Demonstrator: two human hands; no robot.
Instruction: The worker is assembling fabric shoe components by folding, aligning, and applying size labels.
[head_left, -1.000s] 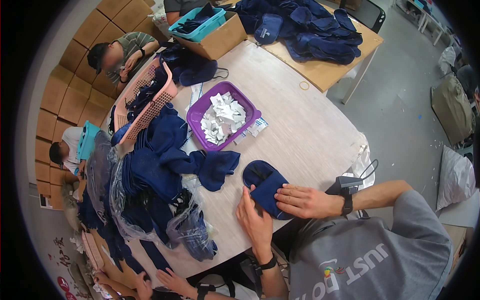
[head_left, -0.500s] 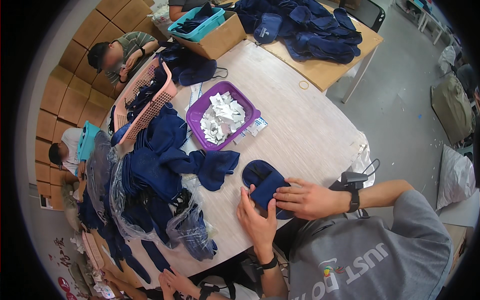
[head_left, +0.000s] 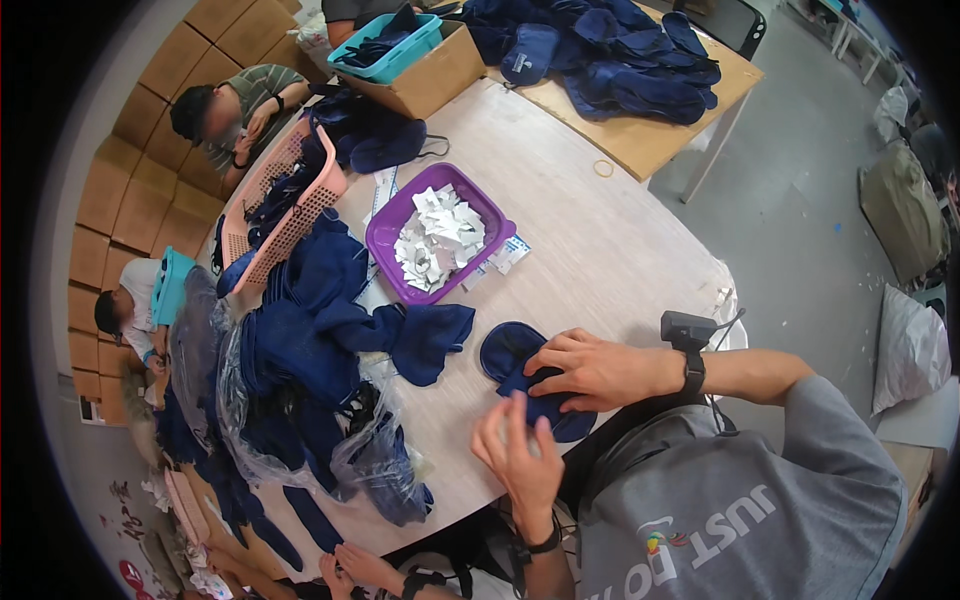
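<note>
Pale tabletop (head_left: 590, 240): stretches up toward 12 o'clock, crowded on the 9 o'clock side.
Navy fabric piece (head_left: 512, 346): lies close by the near edge, rounded end toward 11 o'clock, middle partly hidden under fingers.
Right hand (head_left: 605, 370): comes from 3 o'clock, rests over the piece with fingers bent down; pressing or pinching, cannot tell.
Left hand (head_left: 522, 460): waits at 7 o'clock of the piece, fingers apart and loosely curved, blurred, apparently holding nothing; touching or not, cannot tell.
Edge risk: could slip off toward 5 o'clock, because of lying so near the edge under only one sure hand.
Fold risk: could twist or crease, if pulled from one side without support.
Navy heap (head_left: 300, 340): spreads at 9 o'clock; could cause mixing, because of the same colour.
Purple tray (head_left: 388, 232): sits at 11 o'clock; could spill white scraps (head_left: 440, 235) after a careless knock.
</note>
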